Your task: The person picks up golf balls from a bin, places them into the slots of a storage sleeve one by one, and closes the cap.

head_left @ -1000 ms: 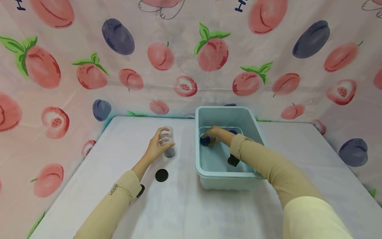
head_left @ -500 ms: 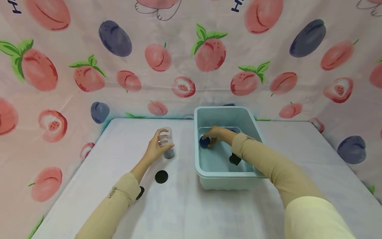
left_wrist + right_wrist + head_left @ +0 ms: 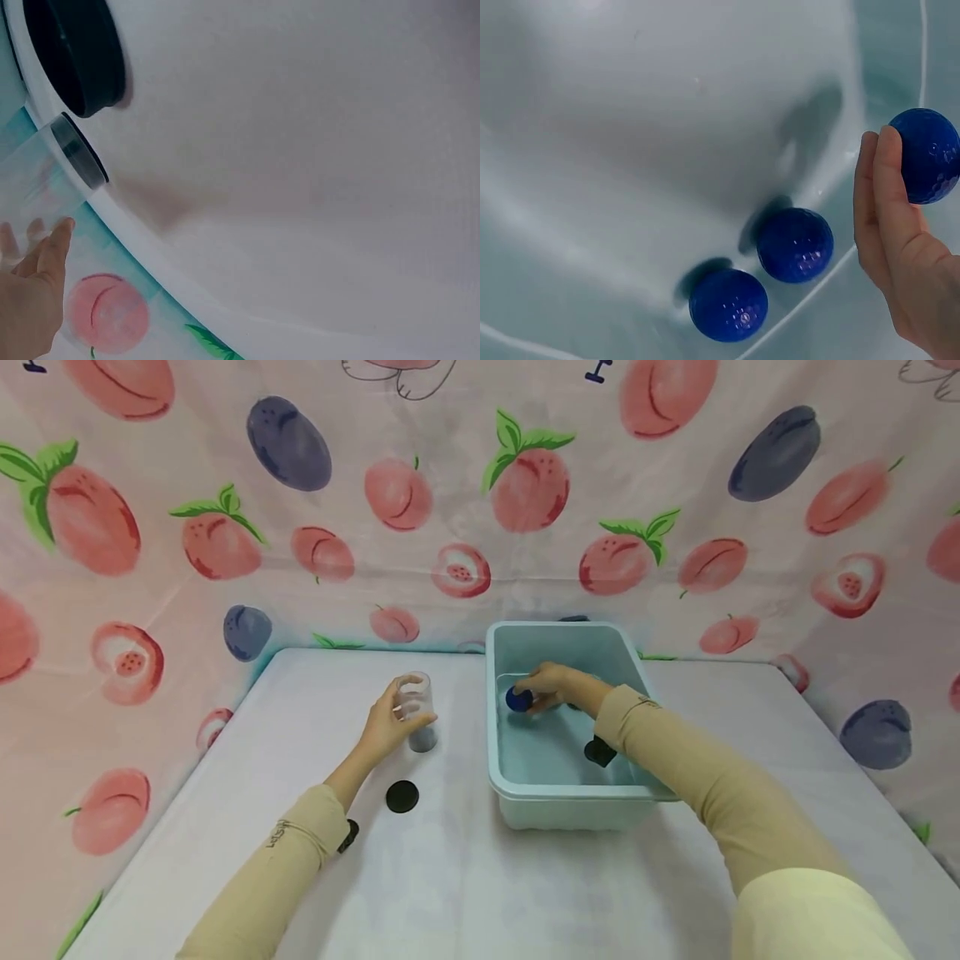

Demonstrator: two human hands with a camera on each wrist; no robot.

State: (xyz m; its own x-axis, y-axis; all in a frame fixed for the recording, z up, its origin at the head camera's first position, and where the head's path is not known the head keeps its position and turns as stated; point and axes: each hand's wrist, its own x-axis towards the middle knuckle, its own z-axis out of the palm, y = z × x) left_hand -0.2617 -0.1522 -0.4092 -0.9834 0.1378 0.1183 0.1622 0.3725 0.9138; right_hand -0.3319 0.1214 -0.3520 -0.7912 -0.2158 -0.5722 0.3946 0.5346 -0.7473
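Observation:
My left hand (image 3: 384, 722) grips a clear cylindrical jar (image 3: 423, 737) by its upper part, thumb on the near side and fingers behind. The jar stands upright on the table, its lower end looking dark grey. Inside the light blue bin, my right hand (image 3: 553, 683) pinches a dimpled blue golf ball (image 3: 930, 156) between fingertips and thumb. In the right wrist view, two more blue golf balls (image 3: 795, 245) lie on the bin floor beside a wall. A round black lid (image 3: 402, 796) rests on the table in front of the jar.
The light blue bin (image 3: 555, 792) stands right of the jar, its high walls around my right hand. Dark wrist cameras sit under both cuffs; the right one (image 3: 600, 752) hangs within the bin. A fruit-print curtain (image 3: 465, 485) backs the white table (image 3: 465, 877).
My right hand has raised the golf ball slightly off the bin floor, bringing more of it into sight. The left hand keeps its grip on the jar in the same place.

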